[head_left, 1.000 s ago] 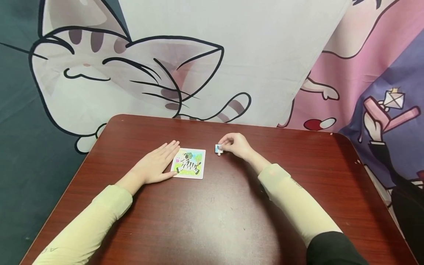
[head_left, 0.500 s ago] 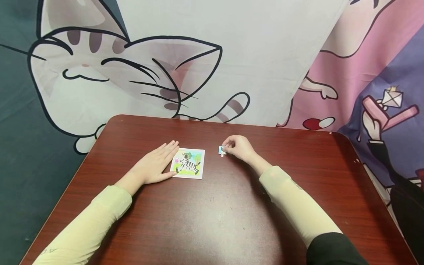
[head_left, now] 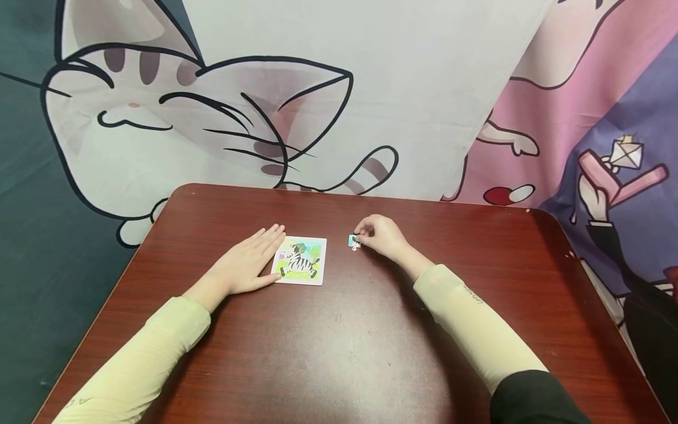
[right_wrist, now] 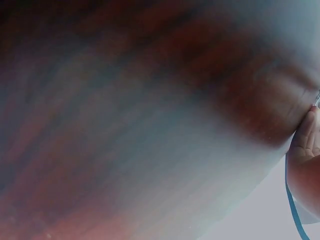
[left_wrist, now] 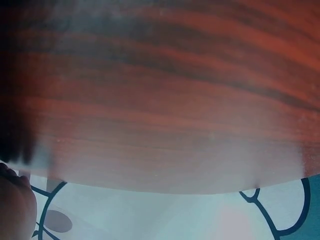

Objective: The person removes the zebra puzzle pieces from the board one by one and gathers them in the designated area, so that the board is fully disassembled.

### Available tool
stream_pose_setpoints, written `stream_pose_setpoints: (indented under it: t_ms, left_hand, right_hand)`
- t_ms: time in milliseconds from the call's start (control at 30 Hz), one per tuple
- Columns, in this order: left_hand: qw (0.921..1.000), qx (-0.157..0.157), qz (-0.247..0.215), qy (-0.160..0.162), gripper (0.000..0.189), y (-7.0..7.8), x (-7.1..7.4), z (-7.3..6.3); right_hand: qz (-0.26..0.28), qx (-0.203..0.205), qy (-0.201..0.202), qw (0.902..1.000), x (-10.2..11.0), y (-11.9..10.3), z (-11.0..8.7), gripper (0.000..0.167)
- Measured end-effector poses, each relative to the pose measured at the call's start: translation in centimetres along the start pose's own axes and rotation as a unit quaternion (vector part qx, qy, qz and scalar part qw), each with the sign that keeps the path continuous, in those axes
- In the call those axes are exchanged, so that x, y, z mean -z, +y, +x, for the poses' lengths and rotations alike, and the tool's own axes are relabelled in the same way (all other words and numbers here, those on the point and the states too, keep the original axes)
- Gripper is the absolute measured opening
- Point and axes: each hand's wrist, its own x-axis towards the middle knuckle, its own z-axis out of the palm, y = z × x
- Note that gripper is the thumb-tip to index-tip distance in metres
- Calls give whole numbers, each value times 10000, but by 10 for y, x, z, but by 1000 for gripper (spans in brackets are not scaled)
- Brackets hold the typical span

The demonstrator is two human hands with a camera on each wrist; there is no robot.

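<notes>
Pinching a small blue-and-white jigsaw piece (head_left: 352, 241) just below and right of frame centre, the right hand (head_left: 384, 237) faces the zebra picture card (head_left: 301, 262), lower centre-left, which the left hand (head_left: 245, 263) touches, fingers straight.

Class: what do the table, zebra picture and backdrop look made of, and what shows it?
Table: glossy, wood or laminate; streaky grain, bright reflection.
Zebra picture: probably card or thin board, finish unclear; flat, white-bordered.
Backdrop: likely matte printed fabric; faint creases.
</notes>
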Motion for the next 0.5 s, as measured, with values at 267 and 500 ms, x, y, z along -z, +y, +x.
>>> stream_pose_setpoints:
  t_ms: [267,500]
  left_hand:
    - [10000,-30,10,3,92,0,1,-1]
    - [10000,-52,-12,29,91,0,0,0]
  right_hand:
    - [178,24,120,9998,1,-9,1,5]
    - [424,227,75,9988,-10,-25,6,6]
